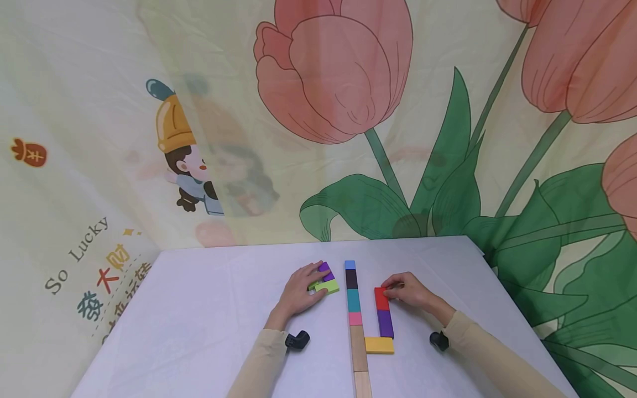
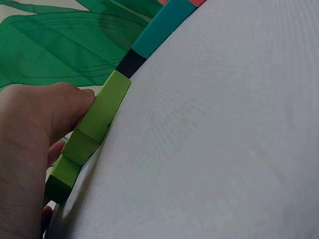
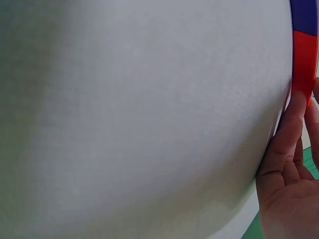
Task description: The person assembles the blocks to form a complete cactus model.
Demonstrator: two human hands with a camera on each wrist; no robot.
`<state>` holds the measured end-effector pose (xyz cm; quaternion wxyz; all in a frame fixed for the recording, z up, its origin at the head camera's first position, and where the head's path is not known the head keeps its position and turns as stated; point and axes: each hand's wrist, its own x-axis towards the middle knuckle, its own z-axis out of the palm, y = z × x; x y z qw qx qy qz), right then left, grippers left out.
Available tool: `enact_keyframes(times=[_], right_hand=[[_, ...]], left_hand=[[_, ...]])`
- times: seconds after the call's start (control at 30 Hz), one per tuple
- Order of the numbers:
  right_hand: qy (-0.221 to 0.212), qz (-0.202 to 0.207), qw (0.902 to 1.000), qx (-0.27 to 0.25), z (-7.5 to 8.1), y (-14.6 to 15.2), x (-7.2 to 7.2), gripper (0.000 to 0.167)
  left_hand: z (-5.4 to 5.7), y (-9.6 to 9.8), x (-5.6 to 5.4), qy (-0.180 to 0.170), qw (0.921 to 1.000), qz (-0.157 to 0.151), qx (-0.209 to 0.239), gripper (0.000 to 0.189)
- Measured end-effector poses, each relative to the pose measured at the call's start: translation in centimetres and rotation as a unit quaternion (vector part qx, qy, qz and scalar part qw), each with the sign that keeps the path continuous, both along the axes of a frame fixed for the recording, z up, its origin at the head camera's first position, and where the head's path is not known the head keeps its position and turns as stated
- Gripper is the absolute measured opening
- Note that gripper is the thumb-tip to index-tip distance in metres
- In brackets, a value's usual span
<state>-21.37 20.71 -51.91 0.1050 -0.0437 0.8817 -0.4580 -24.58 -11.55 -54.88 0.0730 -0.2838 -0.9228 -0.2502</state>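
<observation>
One left hand (image 1: 301, 288): grips green blocks (image 1: 327, 287) and a purple block (image 1: 329, 277)
Right hand (image 1: 410, 290): pinches the red block (image 1: 381, 299)
Long row (image 1: 354, 301): far to near, between hands

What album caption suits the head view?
Left hand touches a lime-green block; right hand pinches a red block butted against a purple block.

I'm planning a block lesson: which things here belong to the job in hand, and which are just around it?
Likely in the job:
red block, held by the right hand
green blocks, held by the left hand
purple blocks
yellow block
block column

Apparently just around:
printed curtain
wrist cameras
</observation>
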Motion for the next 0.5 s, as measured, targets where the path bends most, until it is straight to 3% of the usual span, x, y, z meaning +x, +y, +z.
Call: enact_keyframes(times=[0.13, 0.27, 0.4, 0.5], right_hand=[[-0.004, -0.001, 1.0000, -0.006, 0.0, 0.1, 0.0, 0.020], [0.005, -0.012, 0.9999, -0.002, -0.1, 0.2, 0.3, 0.033], [0.042, 0.003, 0.9982, 0.042, 0.3, 0.3, 1.5, 0.060], [0.070, 0.050, 0.9924, 0.088, 0.9, 0.1, 2.9, 0.085]], left_hand=[[0.0, 0.0, 0.0, -0.002, 1.0000, 0.000, 0.002, 0.053], [-0.1, 0.0, 0.0, 0.000, 1.0000, 0.000, 0.002, 0.053], [-0.2, 0.0, 0.0, 0.001, 1.0000, -0.003, 0.000, 0.053], [-0.1, -0.1, -0.1, 0.001, 1.0000, -0.004, 0.001, 0.053]])
